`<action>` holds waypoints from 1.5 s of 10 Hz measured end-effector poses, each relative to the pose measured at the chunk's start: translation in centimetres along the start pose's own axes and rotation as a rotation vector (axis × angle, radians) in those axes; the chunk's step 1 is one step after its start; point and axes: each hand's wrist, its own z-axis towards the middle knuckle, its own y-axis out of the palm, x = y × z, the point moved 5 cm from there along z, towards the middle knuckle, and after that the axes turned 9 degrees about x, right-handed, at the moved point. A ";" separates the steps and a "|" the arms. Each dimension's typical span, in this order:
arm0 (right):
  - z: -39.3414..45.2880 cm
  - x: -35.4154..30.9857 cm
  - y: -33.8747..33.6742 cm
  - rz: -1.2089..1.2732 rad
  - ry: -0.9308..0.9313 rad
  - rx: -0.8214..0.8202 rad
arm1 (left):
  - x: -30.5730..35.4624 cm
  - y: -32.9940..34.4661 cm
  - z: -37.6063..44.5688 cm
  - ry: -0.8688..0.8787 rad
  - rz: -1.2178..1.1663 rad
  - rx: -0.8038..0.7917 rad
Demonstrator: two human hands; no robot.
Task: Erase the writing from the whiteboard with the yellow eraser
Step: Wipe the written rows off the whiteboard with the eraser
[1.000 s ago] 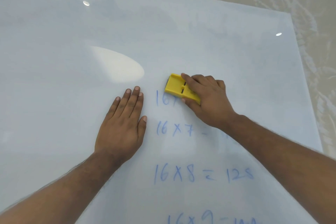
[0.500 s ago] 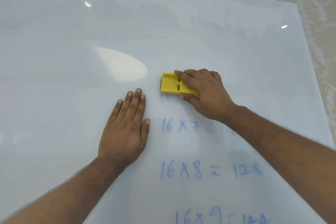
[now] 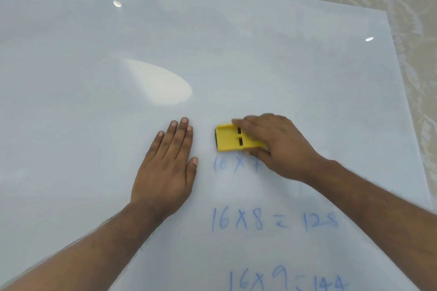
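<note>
1. Yellow eraser [image 3: 233, 137]: small rectangular block with a hard-looking plastic back carrying two dark slots, and a dark pad along its underside edge. It lies flat on the whiteboard, about midway between the left and right edges and just above the topmost remaining line. Judged light and rigid; the smooth back may slip, so it is best held by the long sides, with pressure from above.
2. Right hand [image 3: 275, 146]: closed over the eraser's right half, fingers across the top, thumb on the near side.
3. Left hand [image 3: 169, 164]: spread flat, palm down on the board just left of the eraser, holding nothing and not touching it.
4. Whiteboard [image 3: 94, 78]: glossy, glare-marked, probably slick. It rests on a patterned surface.
5. Writing [image 3: 274, 220]: blue sums toward the near edge. "16 x 7" is partly wiped; "16 x 8 = 128" and "16 x 9 = 144" are intact.
</note>
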 end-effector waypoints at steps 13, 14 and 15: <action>-6.8 -0.9 0.3 -0.033 -0.050 -0.005 | -0.1 -0.1 -2.4 0.006 -0.006 -0.002; -5.7 1.7 -0.8 -0.045 0.102 0.081 | 0.0 0.0 -2.7 0.003 -0.005 -0.010; -3.7 0.7 0.1 -0.004 0.178 0.130 | 0.0 -0.1 -2.6 0.005 -0.003 -0.018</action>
